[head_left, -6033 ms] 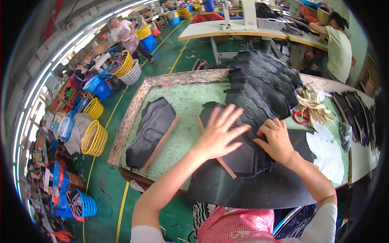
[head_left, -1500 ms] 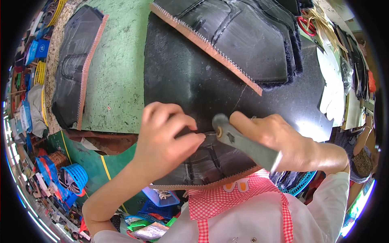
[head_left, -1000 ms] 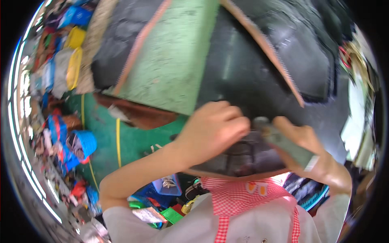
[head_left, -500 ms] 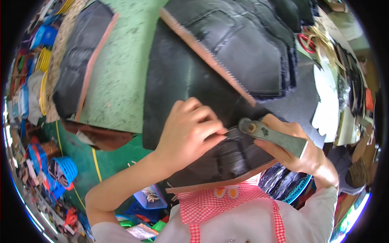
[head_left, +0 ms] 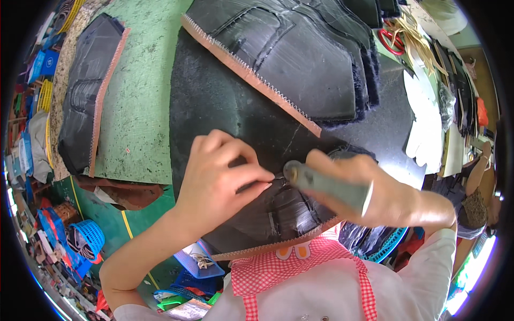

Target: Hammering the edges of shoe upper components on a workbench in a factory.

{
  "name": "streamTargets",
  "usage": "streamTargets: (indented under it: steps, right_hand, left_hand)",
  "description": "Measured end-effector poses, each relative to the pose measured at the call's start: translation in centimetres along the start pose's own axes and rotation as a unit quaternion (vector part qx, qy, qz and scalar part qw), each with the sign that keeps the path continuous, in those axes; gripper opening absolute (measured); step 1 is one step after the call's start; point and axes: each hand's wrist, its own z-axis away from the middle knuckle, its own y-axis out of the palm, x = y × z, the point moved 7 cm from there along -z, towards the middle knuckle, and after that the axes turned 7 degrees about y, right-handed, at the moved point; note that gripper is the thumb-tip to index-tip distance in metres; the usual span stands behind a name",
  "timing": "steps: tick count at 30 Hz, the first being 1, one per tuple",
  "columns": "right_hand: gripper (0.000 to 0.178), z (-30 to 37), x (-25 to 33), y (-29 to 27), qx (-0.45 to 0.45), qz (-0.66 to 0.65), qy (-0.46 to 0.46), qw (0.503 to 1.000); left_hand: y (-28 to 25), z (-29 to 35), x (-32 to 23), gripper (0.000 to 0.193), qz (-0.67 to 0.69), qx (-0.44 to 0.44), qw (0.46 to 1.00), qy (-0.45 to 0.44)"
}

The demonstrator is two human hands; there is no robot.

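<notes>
A dark, shiny padded panel [head_left: 235, 231] with a tan zigzag-stitched edge strip lies at the near side of the work surface. Over its far edge my left hand [head_left: 217, 171] has thumb and forefinger pinched together, with a thin sliver just past their tips that I cannot make out. Close against those fingertips is the rounded end of a grey metal tool [head_left: 332, 188], which widens to a flat, flared end and has a brassy round spot. My right hand [head_left: 380, 187] grips this tool, its far side and any handle hidden by the hand.
More dark panels [head_left: 316, 75] with fuzzy edges are stacked ahead. Another panel [head_left: 84, 96] lies at left on the green table [head_left: 140, 96]. Red-handled scissors [head_left: 390, 41] and white sheets [head_left: 420, 123] are at right. Baskets [head_left: 88, 238] stand on the floor at left; a person [head_left: 474, 198] is at far right.
The whole view has shifted, so table, panels and hands appear further left. My right hand and its tool are blurred by motion now. The left hand keeps its pinch.
</notes>
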Motion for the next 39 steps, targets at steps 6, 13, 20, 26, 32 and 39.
streamTargets:
  steps: [6, 13, 20, 26, 32, 39]
  right_hand:
    - [0.026, -0.8, 1.2, 0.7, -0.011, 0.010, -0.009, 1.000]
    - [0.024, -1.2, 1.6, 0.2, -0.036, -0.020, -0.034, 0.999]
    - [0.024, -1.6, 2.0, 0.2, -0.078, -0.013, -0.048, 0.996]
    - [0.018, -2.4, 2.0, 0.6, -0.060, -0.020, -0.035, 0.997]
    - [0.018, -2.0, 3.1, 2.0, -0.050, 0.031, -0.067, 0.996]
    - [0.018, -1.9, 3.8, 2.5, -0.026, 0.024, -0.054, 0.998]
  left_hand:
    - [-0.8, 0.2, -1.3, 0.023, -0.083, -0.004, 0.994, 0.073]
    - [-0.6, 1.7, -1.9, 0.023, -0.142, -0.016, 0.984, 0.110]
    - [-0.1, 2.8, -2.3, 0.018, -0.158, -0.020, 0.984, 0.078]
    - [-1.0, 3.7, -0.8, 0.018, -0.094, -0.043, 0.995, -0.013]
    - [-2.6, 3.3, -1.3, 0.017, -0.117, -0.059, 0.988, -0.076]
    - [-0.5, 4.4, -1.3, 0.015, -0.022, 0.004, 0.999, -0.048]
